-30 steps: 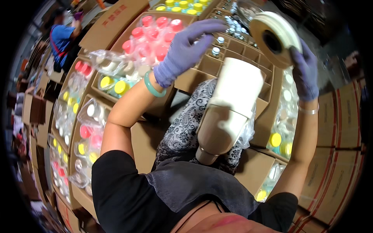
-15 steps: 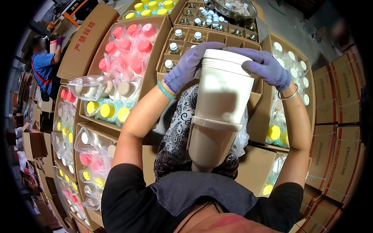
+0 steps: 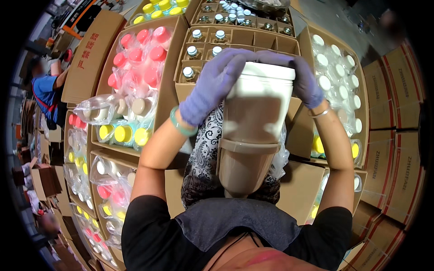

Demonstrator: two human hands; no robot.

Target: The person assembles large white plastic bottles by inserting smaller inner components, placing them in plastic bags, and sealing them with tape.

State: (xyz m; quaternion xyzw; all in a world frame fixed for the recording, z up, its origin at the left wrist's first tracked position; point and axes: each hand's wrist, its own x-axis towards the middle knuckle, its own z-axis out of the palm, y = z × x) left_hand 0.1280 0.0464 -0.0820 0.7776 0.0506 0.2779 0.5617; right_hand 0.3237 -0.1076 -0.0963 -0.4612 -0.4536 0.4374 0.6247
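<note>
A tall white plastic container [image 3: 257, 104] with a ridged lid-like rim [image 3: 270, 71] leans lengthwise over my lap. Its lower part narrows into a beige, rounded cup-shaped section [image 3: 246, 169] near my body. My left hand [image 3: 213, 83], in a purple knit glove, is closed around the rim's left side. On the opposite side, my right hand [image 3: 308, 83], gloved alike, curls round the far right corner of the rim. Its fingertips are mostly hidden behind the rim.
Ahead stands a divided carton [image 3: 242, 43] with white-capped glass bottles. A carton of pink-capped bottles [image 3: 158, 53] is at left, white-capped bottles [image 3: 324, 82] at right. Stacked sealed cartons [image 3: 400, 158] line the far right. Another person [image 3: 45, 90] in blue works at far left.
My left hand has shifted lower along the container's left side. My right hand has slid off the top onto the right corner. The view has moved slightly.
</note>
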